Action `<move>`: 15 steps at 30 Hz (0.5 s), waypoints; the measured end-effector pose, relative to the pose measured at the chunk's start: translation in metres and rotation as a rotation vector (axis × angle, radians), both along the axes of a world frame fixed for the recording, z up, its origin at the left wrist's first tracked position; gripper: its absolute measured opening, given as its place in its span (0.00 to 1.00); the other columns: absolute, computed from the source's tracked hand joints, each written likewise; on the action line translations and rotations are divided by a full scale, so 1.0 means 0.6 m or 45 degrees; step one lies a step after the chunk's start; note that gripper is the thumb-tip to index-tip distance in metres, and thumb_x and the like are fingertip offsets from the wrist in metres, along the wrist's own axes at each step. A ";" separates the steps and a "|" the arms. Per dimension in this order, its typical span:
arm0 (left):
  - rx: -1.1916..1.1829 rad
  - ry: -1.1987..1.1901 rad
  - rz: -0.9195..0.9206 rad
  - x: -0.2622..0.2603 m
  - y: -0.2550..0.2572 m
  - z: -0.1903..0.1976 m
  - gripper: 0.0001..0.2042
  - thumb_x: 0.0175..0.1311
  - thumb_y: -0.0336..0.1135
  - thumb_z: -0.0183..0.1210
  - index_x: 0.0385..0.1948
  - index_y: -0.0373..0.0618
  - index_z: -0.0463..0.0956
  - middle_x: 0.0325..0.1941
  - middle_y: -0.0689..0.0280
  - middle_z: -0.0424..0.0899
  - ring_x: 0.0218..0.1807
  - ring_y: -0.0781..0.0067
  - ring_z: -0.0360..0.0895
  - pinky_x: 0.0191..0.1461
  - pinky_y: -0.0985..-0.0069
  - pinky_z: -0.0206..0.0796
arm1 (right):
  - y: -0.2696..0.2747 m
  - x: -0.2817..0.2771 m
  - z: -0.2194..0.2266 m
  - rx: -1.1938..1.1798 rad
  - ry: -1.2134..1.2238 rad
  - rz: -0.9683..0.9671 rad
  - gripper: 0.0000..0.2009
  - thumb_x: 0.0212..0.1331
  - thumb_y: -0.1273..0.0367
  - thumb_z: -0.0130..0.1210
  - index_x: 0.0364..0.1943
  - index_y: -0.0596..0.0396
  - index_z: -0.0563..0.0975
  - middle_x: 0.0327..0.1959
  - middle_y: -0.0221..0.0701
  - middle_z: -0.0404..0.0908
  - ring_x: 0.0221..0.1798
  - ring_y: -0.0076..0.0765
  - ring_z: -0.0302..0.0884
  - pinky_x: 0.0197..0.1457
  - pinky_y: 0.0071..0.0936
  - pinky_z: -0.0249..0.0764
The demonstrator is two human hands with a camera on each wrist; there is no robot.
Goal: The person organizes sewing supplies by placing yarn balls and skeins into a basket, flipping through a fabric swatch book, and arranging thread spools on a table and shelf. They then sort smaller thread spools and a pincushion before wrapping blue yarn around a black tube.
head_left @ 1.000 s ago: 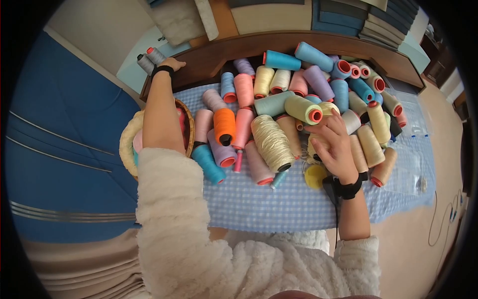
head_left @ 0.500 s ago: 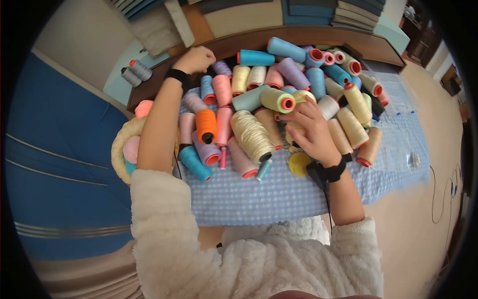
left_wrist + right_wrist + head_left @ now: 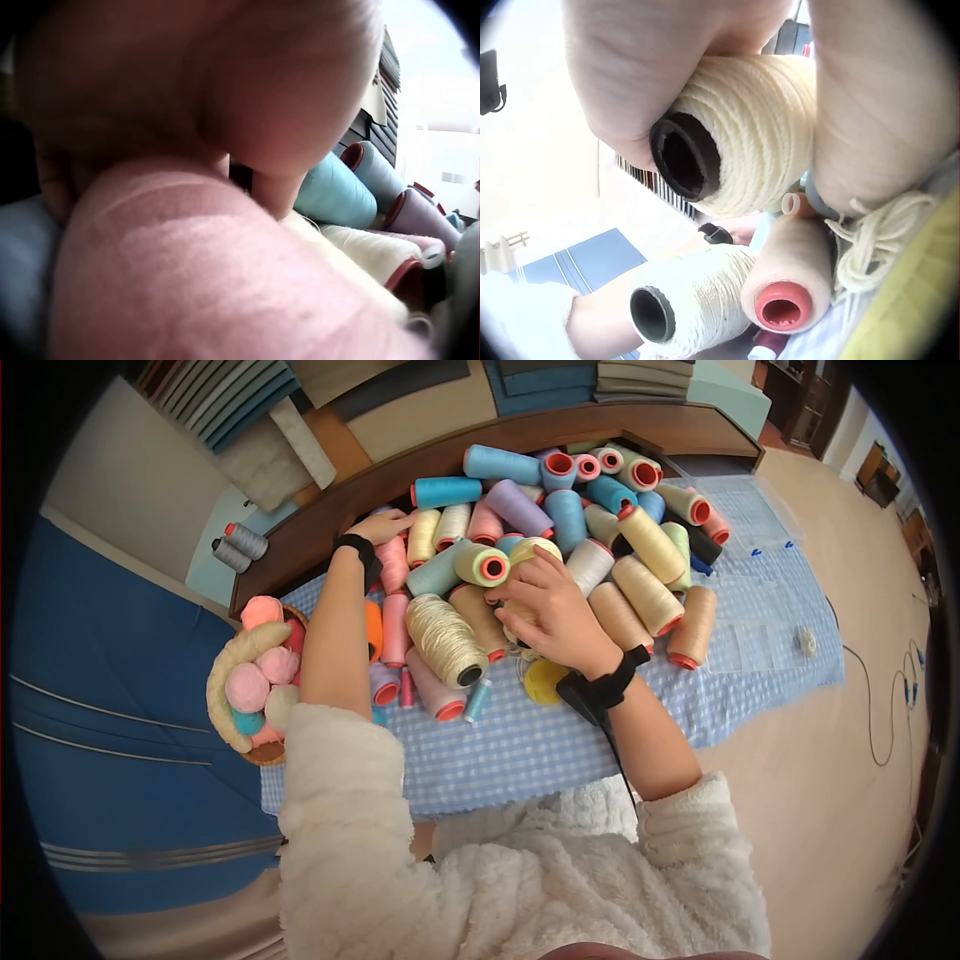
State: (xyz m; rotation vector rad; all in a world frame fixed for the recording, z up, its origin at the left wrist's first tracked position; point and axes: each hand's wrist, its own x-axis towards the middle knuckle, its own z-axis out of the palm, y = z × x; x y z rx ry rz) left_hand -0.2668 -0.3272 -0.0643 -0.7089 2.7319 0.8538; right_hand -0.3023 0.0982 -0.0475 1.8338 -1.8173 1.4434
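In the head view my right hand (image 3: pixel 558 615) lies over a cream yarn cone (image 3: pixel 534 547). The right wrist view has that cone (image 3: pixel 754 127), black core tilted outward, held between thumb and fingers of this hand (image 3: pixel 645 67). Below it are a peach cone (image 3: pixel 791 259) with a red core and another cream cone (image 3: pixel 705 300). My left hand (image 3: pixel 383 525) reaches behind a pink cone (image 3: pixel 392 565) at the back left of the pile. Close up, the pink cone (image 3: pixel 202 262) fills the foreground; the left hand (image 3: pixel 210 82) bends down beyond it, fingertips largely hidden.
A basket (image 3: pixel 265 754) of yarn balls stands at the left edge of the checked cloth (image 3: pixel 500 755). Two grey spools (image 3: pixel 246 540) sit on the ledge. A yellow disc (image 3: pixel 545 682) lies below my right hand, and clear plastic (image 3: pixel 745 615) covers the cloth's right side.
My left hand has come away from the grey spools, rightward to the back of the cone pile. My right hand stays over the same cream cone. The head view has shifted.
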 end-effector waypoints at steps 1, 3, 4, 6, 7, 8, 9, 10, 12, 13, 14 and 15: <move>0.022 0.009 0.029 0.002 -0.008 -0.006 0.34 0.71 0.63 0.51 0.65 0.40 0.73 0.67 0.52 0.77 0.68 0.59 0.72 0.71 0.68 0.60 | 0.000 0.001 -0.001 0.003 -0.004 0.003 0.09 0.54 0.67 0.60 0.37 0.53 0.81 0.36 0.34 0.75 0.48 0.45 0.73 0.65 0.44 0.66; 0.048 0.048 0.040 0.007 -0.033 -0.018 0.35 0.71 0.64 0.51 0.64 0.40 0.73 0.67 0.53 0.77 0.68 0.59 0.72 0.71 0.67 0.60 | 0.001 0.002 0.001 -0.005 -0.005 0.000 0.09 0.54 0.66 0.60 0.37 0.53 0.81 0.36 0.34 0.76 0.50 0.45 0.73 0.67 0.44 0.65; 0.058 0.067 0.043 0.006 -0.046 -0.025 0.35 0.70 0.64 0.51 0.64 0.41 0.73 0.67 0.53 0.77 0.68 0.59 0.72 0.71 0.67 0.60 | 0.001 0.001 0.000 -0.016 0.004 -0.002 0.09 0.54 0.66 0.60 0.37 0.53 0.81 0.37 0.34 0.77 0.50 0.45 0.73 0.67 0.44 0.65; -0.074 0.000 -0.014 0.002 -0.067 -0.050 0.35 0.70 0.65 0.51 0.63 0.40 0.74 0.66 0.53 0.77 0.67 0.58 0.73 0.71 0.66 0.60 | 0.000 0.000 -0.005 -0.023 0.012 -0.002 0.10 0.54 0.65 0.60 0.38 0.53 0.82 0.38 0.34 0.77 0.50 0.45 0.73 0.68 0.45 0.64; -0.139 -0.031 -0.041 -0.001 -0.058 -0.046 0.35 0.70 0.65 0.51 0.63 0.40 0.74 0.66 0.53 0.77 0.67 0.57 0.73 0.70 0.66 0.61 | 0.001 0.000 -0.004 -0.023 -0.004 0.013 0.10 0.55 0.66 0.60 0.39 0.53 0.82 0.38 0.34 0.77 0.51 0.45 0.74 0.71 0.48 0.61; -0.311 0.001 0.090 0.002 -0.042 -0.048 0.34 0.70 0.65 0.51 0.62 0.42 0.75 0.66 0.53 0.77 0.67 0.54 0.73 0.70 0.65 0.61 | 0.003 -0.001 -0.003 -0.020 -0.019 0.029 0.10 0.55 0.67 0.61 0.40 0.53 0.81 0.39 0.35 0.77 0.51 0.45 0.74 0.74 0.50 0.58; -0.270 0.014 0.132 0.001 -0.041 -0.044 0.34 0.69 0.65 0.51 0.62 0.44 0.75 0.67 0.53 0.77 0.68 0.54 0.72 0.71 0.64 0.61 | 0.004 0.000 -0.003 -0.017 -0.036 0.046 0.10 0.56 0.68 0.61 0.41 0.53 0.81 0.39 0.35 0.76 0.51 0.46 0.74 0.77 0.53 0.55; -0.228 0.027 0.173 0.002 -0.043 -0.040 0.33 0.69 0.66 0.52 0.62 0.46 0.75 0.67 0.54 0.77 0.68 0.54 0.72 0.71 0.64 0.61 | 0.003 0.000 -0.006 -0.034 -0.025 0.034 0.10 0.56 0.67 0.61 0.41 0.52 0.81 0.40 0.35 0.77 0.52 0.46 0.74 0.77 0.52 0.55; -0.311 0.079 0.323 0.007 -0.044 -0.039 0.29 0.66 0.66 0.55 0.59 0.56 0.76 0.65 0.55 0.78 0.69 0.54 0.71 0.71 0.63 0.61 | 0.000 -0.001 -0.010 -0.071 0.015 0.010 0.10 0.54 0.66 0.60 0.39 0.52 0.82 0.38 0.34 0.77 0.50 0.44 0.74 0.71 0.48 0.61; -0.486 0.049 0.384 0.015 -0.014 -0.018 0.25 0.65 0.62 0.57 0.57 0.59 0.75 0.62 0.56 0.80 0.67 0.51 0.73 0.70 0.63 0.63 | 0.000 -0.002 -0.010 -0.089 0.034 -0.003 0.11 0.52 0.65 0.60 0.39 0.52 0.82 0.38 0.34 0.77 0.50 0.44 0.73 0.68 0.46 0.64; -0.465 0.056 0.322 0.020 -0.011 -0.009 0.23 0.64 0.59 0.59 0.56 0.60 0.74 0.60 0.55 0.81 0.65 0.49 0.75 0.68 0.62 0.64 | 0.000 -0.001 -0.009 -0.094 0.037 -0.001 0.11 0.52 0.65 0.60 0.38 0.52 0.82 0.37 0.33 0.76 0.49 0.43 0.73 0.67 0.45 0.65; -0.444 0.063 0.265 0.030 -0.009 0.000 0.22 0.64 0.56 0.60 0.56 0.61 0.73 0.59 0.55 0.82 0.63 0.47 0.77 0.66 0.61 0.66 | 0.001 -0.001 -0.010 -0.096 0.046 -0.017 0.10 0.52 0.65 0.60 0.38 0.52 0.82 0.37 0.33 0.77 0.49 0.43 0.73 0.66 0.45 0.65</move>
